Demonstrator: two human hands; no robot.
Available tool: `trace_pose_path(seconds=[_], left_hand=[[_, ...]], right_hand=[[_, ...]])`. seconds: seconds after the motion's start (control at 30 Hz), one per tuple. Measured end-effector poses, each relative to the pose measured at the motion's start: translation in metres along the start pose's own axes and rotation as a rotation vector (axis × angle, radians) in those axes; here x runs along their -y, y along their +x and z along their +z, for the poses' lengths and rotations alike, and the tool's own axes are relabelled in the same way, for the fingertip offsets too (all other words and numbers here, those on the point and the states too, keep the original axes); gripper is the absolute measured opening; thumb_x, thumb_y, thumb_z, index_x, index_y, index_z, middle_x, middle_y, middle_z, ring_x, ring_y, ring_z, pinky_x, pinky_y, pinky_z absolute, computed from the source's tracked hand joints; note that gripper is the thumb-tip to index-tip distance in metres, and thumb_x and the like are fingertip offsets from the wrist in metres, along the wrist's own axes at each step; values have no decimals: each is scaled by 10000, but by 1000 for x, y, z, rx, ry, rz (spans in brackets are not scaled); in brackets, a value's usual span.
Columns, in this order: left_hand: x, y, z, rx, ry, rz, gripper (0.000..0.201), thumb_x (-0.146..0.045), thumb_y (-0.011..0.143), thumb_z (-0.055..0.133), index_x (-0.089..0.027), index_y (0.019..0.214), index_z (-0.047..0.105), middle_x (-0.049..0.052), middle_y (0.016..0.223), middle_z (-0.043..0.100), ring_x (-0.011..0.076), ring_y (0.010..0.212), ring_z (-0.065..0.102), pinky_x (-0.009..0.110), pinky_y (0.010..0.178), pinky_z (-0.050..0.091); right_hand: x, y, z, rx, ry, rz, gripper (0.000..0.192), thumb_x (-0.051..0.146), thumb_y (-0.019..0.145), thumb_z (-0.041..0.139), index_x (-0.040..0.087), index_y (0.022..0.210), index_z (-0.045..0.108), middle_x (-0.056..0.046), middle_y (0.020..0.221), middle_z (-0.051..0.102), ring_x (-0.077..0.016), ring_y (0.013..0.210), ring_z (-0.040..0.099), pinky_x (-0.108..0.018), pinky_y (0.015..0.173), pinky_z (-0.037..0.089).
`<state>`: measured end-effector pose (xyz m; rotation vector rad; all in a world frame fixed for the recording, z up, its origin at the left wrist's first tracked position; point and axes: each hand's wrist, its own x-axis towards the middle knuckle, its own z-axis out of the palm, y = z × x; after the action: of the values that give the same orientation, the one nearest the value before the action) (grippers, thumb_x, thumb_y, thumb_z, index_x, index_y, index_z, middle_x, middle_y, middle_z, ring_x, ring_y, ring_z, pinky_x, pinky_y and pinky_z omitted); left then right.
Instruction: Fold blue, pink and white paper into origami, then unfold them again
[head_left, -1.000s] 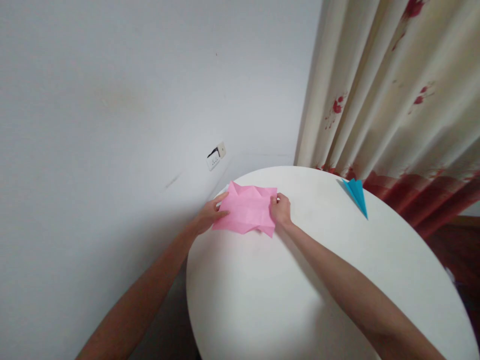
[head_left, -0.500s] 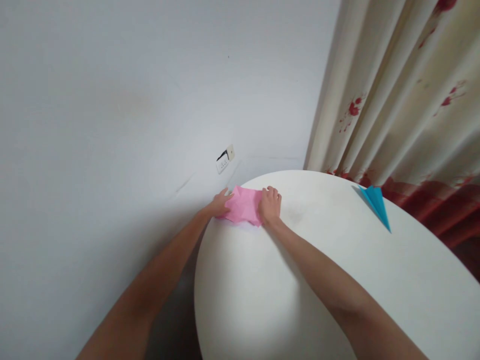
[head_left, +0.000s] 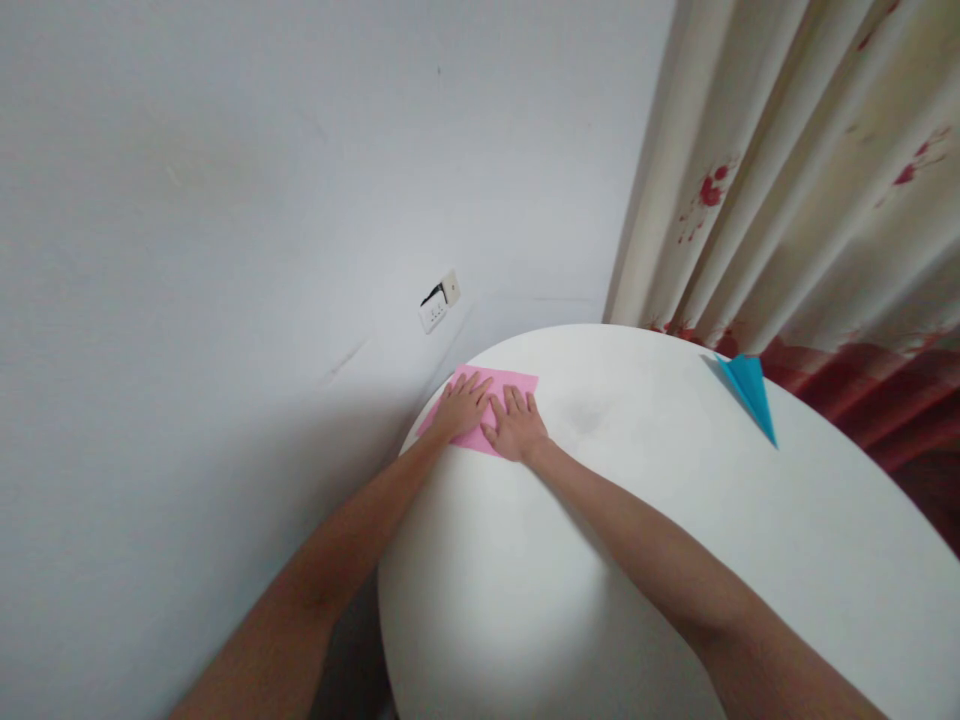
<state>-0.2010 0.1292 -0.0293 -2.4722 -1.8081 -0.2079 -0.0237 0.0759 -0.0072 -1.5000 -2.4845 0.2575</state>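
Observation:
A folded pink paper [head_left: 519, 382] lies flat near the far left edge of the round white table [head_left: 600, 560]. My left hand [head_left: 463, 403] rests palm down on its left part, fingers spread. My right hand [head_left: 513, 426] presses flat on its right part, right beside the left hand. Both hands cover most of the paper; only its far edge and corners show.
A blue folded paper plane [head_left: 747, 389] lies at the far right edge of the table. A cream curtain with red flowers [head_left: 795, 180] hangs behind it. A white wall with a socket [head_left: 438, 302] stands to the left.
The pink paper was open and crumpled between my fingers; it is now folded smaller and lies flat. Both hands have moved onto it, palms down.

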Motion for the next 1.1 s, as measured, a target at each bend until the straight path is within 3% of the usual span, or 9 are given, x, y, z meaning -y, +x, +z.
trace_pose_path(seconds=[0.27, 0.37, 0.43, 0.53, 0.6, 0.73, 0.83, 0.93, 1.1], left_hand=[[-11, 3, -12, 5, 39, -68, 541, -422, 1017, 292, -306, 1544, 339, 71, 1614, 311, 423, 1476, 217, 662, 1137, 199], [-12, 5, -12, 24, 68, -66, 565, -477, 995, 344, -324, 1539, 345, 89, 1613, 308, 480, 1460, 197, 725, 1093, 195], [-12, 8, -11, 30, 102, -71, 566, -508, 985, 356, -364, 1532, 344, 69, 1620, 295, 494, 1456, 182, 752, 1074, 186], [-15, 10, -14, 33, 108, -45, 566, -487, 985, 345, -334, 1529, 362, 91, 1620, 290, 483, 1455, 198, 773, 1064, 171], [-20, 9, -20, 47, 99, -31, 559, -470, 994, 317, -314, 1528, 367, 100, 1615, 301, 460, 1455, 229, 772, 1063, 185], [-38, 6, -41, -19, 28, -63, 546, -434, 1007, 277, -254, 1503, 417, 133, 1590, 343, 442, 1454, 260, 749, 1069, 222], [-73, 0, -60, -212, -29, -86, 560, -400, 1025, 207, -202, 1527, 355, 139, 1594, 324, 377, 1478, 236, 657, 1138, 212], [-130, -16, -74, -434, -233, 30, 506, -361, 1025, 243, -163, 1435, 463, 128, 1452, 514, 261, 1396, 406, 467, 1183, 281], [-231, -59, -79, -344, -526, 313, 310, -294, 980, 420, -206, 1157, 659, 89, 1201, 672, 224, 1191, 579, 405, 1096, 415]], right_hand=[[-3, -114, -18, 84, 146, -305, 772, 651, 988, 276, 138, 1565, 279, -160, 1639, 159, -299, 1526, 85, -535, 1215, 18], [-24, -155, -27, 71, 262, -387, 698, 612, 1005, 317, 153, 1528, 366, -157, 1613, 270, -263, 1506, 205, -490, 1225, 80], [-51, -172, -37, 0, 357, -359, 582, 538, 1022, 362, 181, 1472, 459, -131, 1546, 427, -227, 1444, 356, -425, 1198, 221], [-114, -187, -60, -311, 382, -41, 378, 357, 1006, 439, 192, 1294, 620, -93, 1300, 660, -203, 1208, 578, -340, 1052, 413], [-164, -196, -80, -508, 225, 344, 296, 258, 966, 449, 192, 1106, 701, -81, 1132, 710, -205, 1048, 625, -320, 975, 448], [-249, -217, -113, -626, 116, 638, 348, 206, 947, 419, 101, 1146, 684, -192, 1189, 626, -286, 1106, 545, -397, 966, 405], [-281, -224, -118, -602, 85, 736, 306, 202, 912, 500, 104, 1113, 709, -216, 1186, 606, -331, 1144, 505, -422, 936, 405], [-295, -222, -114, -575, 95, 812, 281, 207, 890, 544, 87, 1079, 715, -245, 1185, 592, -365, 1165, 487, -451, 942, 402], [-302, -218, -120, -595, 209, 917, 310, 118, 872, 464, 42, 1058, 700, -285, 1168, 586, -387, 1152, 498, -507, 944, 392]])
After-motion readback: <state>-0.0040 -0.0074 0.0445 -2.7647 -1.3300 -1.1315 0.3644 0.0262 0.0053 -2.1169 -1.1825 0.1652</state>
